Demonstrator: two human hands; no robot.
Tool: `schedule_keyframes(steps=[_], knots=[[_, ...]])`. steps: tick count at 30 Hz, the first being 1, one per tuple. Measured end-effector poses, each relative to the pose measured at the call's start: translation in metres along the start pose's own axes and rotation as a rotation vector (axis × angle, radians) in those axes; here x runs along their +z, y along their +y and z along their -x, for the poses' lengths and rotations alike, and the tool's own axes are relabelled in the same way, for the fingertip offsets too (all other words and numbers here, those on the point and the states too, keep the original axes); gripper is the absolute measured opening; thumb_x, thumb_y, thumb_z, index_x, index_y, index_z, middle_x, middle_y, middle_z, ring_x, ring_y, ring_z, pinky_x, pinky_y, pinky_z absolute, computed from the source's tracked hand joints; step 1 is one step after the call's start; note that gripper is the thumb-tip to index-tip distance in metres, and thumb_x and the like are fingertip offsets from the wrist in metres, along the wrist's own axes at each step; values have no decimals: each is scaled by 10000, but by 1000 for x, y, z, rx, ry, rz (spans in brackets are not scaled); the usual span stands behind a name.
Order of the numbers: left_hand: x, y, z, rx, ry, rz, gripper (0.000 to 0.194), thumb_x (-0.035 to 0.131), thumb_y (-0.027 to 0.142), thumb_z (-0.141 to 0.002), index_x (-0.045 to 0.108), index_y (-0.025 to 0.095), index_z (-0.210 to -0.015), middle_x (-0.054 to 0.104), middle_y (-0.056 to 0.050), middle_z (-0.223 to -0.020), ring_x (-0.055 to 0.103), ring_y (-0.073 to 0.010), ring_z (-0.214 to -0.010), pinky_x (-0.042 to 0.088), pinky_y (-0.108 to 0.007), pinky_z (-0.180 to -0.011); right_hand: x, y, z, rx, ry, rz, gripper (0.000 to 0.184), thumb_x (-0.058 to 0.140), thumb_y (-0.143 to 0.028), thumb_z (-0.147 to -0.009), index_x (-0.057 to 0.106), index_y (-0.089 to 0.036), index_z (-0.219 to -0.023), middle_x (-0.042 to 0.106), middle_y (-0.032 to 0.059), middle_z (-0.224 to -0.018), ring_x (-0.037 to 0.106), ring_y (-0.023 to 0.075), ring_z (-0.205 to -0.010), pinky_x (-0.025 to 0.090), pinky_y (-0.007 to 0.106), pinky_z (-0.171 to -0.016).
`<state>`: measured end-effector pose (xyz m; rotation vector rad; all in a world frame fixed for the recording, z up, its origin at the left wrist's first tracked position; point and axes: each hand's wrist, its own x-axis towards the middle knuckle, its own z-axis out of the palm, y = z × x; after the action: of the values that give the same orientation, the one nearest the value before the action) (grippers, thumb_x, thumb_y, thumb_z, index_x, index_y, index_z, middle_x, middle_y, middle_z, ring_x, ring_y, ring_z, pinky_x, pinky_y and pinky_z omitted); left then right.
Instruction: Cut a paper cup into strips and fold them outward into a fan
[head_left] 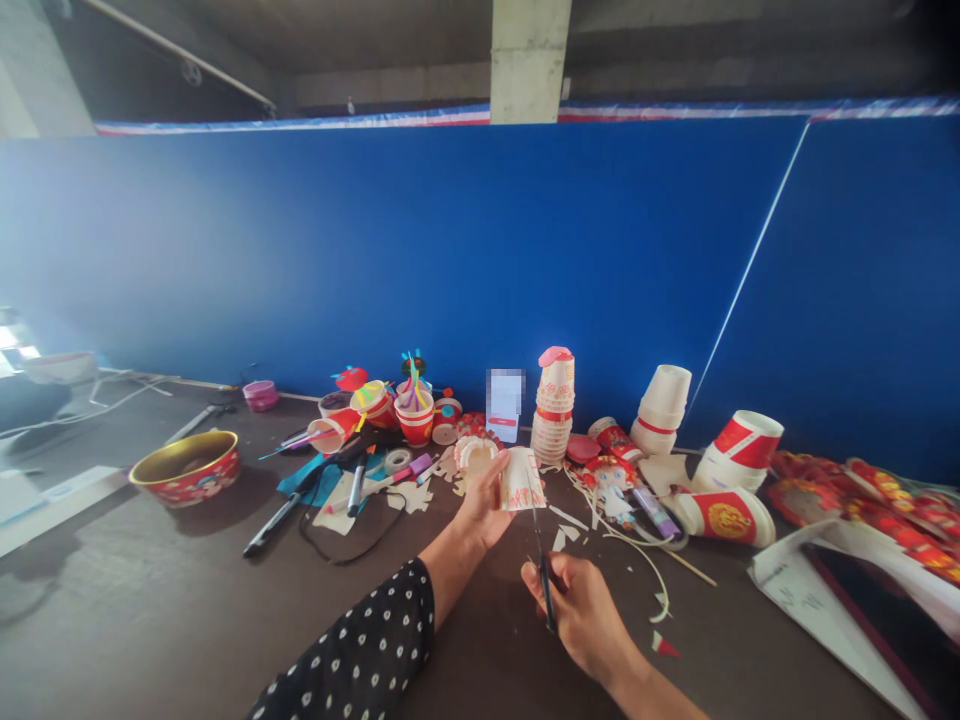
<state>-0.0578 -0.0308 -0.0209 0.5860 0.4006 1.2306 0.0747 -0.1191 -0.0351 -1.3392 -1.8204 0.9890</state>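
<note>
Paper cup (522,484) is being held up over the worktop (187,620), pinched between thumb and fingers of the left hand (484,505). Scissors (547,585) are being gripped in the right hand (589,605), fingers curled at the handles; blades are being pointed up at the cup's lower edge (contact hard to tell). Beyond, a cup stack (553,415) is being topped by a pink piece (555,355).

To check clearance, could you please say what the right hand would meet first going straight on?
Probably the paper cup in the left hand; scissors in the right hand seem to reach its edge, though depth is unclear.
</note>
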Motion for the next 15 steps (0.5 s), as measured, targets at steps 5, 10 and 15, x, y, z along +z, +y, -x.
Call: schedule_keyframes(steps=[5, 10, 15], knots=[[0, 0, 1, -2, -15, -9, 324, 558, 358, -778, 597, 96, -965, 640, -102, -830, 612, -204, -676, 452, -322, -640, 0, 2, -1, -11, 6, -6, 513, 431, -650, -743, 396, -190, -520, 388, -36, -480, 330, 84, -455, 230, 222, -438], [1, 0, 1, 0, -8, -14, 321, 552, 357, -783, 598, 90, -955, 636, -99, -819, 610, -203, -671, 450, -315, -626, 0, 1, 0, -10, 1, -6, 504, 430, -637, -754, 392, -191, -523, 387, -36, -479, 327, 83, -452, 227, 220, -435], [0, 0, 0, 6, -4, -24, 324, 572, 363, -769, 598, 96, -952, 636, -98, -816, 611, -202, -677, 452, -319, -644, -1, 0, 0, -21, 10, -5, 527, 422, -655, -749, 415, -183, -514, 404, -30, -470, 339, 81, -444, 234, 214, -425]])
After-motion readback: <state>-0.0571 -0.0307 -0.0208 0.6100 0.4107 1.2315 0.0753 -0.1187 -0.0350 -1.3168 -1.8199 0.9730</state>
